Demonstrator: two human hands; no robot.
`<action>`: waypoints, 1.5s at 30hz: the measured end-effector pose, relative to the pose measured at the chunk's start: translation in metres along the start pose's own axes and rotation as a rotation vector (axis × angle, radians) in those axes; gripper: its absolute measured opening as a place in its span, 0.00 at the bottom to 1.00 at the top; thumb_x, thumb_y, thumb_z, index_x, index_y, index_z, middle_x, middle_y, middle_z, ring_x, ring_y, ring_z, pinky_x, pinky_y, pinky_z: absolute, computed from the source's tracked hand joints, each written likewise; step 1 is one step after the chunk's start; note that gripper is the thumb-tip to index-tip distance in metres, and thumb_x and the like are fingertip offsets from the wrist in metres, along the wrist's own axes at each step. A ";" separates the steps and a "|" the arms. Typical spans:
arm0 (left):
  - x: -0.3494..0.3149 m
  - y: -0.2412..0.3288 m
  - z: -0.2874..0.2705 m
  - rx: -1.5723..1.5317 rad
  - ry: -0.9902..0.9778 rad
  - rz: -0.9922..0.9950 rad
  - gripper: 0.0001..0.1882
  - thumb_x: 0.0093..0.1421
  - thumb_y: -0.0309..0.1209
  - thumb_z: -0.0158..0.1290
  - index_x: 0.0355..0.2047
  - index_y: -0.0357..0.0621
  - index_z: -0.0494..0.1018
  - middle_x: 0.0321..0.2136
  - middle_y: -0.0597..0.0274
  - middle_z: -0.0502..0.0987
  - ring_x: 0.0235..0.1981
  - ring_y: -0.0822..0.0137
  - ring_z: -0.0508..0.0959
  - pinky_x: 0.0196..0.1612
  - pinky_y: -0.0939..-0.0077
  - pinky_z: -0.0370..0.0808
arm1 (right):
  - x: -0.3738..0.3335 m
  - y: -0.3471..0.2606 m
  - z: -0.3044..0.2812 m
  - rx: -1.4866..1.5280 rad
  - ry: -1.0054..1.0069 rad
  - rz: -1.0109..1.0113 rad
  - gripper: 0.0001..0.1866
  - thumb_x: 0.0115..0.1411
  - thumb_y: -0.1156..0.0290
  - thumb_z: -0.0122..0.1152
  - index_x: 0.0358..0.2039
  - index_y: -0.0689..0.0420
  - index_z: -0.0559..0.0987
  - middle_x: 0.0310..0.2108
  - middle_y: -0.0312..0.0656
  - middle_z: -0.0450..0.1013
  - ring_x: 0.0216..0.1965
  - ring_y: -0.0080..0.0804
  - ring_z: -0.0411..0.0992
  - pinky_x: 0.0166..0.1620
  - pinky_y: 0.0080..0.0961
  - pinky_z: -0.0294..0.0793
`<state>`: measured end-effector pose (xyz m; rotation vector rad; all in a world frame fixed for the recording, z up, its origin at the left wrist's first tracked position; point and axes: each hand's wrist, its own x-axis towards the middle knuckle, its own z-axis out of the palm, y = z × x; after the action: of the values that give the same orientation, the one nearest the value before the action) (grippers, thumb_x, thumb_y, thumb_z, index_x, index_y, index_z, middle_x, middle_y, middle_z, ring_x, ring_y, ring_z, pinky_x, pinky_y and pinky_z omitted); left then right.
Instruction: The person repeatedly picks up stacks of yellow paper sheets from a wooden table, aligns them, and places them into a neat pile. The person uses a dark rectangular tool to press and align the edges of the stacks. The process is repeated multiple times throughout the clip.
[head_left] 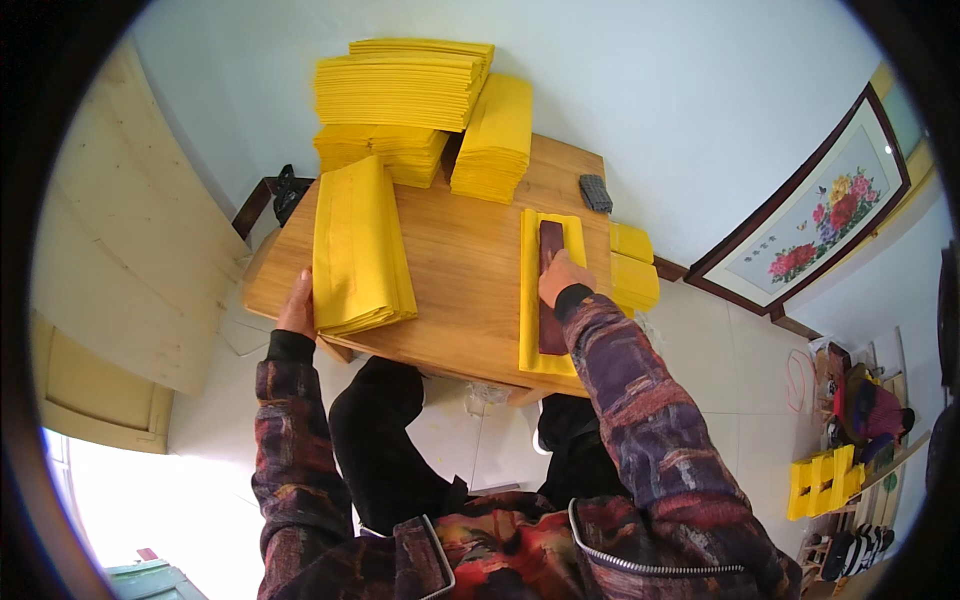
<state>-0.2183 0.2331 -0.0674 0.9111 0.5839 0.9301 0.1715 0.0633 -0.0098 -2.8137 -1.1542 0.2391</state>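
A long dark reddish-brown bar lies lengthwise on a yellow folded paper stack at the right of the wooden table. My right hand is closed over the bar's upper half; some of its fingers are hidden. At the table's left, a thicker stack of folded yellow paper lies slightly fanned. Against that stack's lower left side rests my left hand, with its fingers stretched along the edge and not wrapped round it.
Several yellow paper stacks rise at the back of the wooden table. A small dark grey block sits near its right edge. More yellow bundles stand just beyond that edge. A framed flower picture leans at the right wall.
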 end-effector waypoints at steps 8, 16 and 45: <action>-0.067 0.002 0.007 0.112 0.294 -0.008 0.35 0.61 0.55 0.38 0.62 0.49 0.49 0.63 0.63 0.51 0.62 0.62 0.53 0.61 0.62 0.48 | 0.018 0.066 0.007 0.676 0.146 -0.092 0.17 0.57 0.60 0.51 0.37 0.61 0.73 0.30 0.49 0.74 0.30 0.44 0.73 0.36 0.36 0.71; -0.116 0.006 0.033 0.183 0.446 0.099 0.25 0.62 0.46 0.44 0.55 0.46 0.61 0.54 0.62 0.65 0.52 0.66 0.66 0.50 0.68 0.62 | -0.025 0.139 -0.013 2.151 -0.124 -0.052 0.16 0.62 0.62 0.47 0.44 0.59 0.71 0.34 0.41 0.74 0.27 0.31 0.72 0.30 0.29 0.74; 0.006 -0.161 0.282 1.314 -0.047 -0.135 0.11 0.46 0.32 0.54 0.27 0.37 0.71 0.25 0.46 0.76 0.31 0.50 0.76 0.33 0.64 0.73 | -0.120 0.203 0.063 2.278 -0.241 -0.065 0.18 0.66 0.59 0.36 0.47 0.57 0.69 0.32 0.40 0.72 0.30 0.31 0.72 0.31 0.25 0.73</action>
<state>0.0667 0.0782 -0.0633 2.0065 1.2325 0.2986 0.2154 -0.1638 -0.0873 -0.6847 -0.2412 0.9834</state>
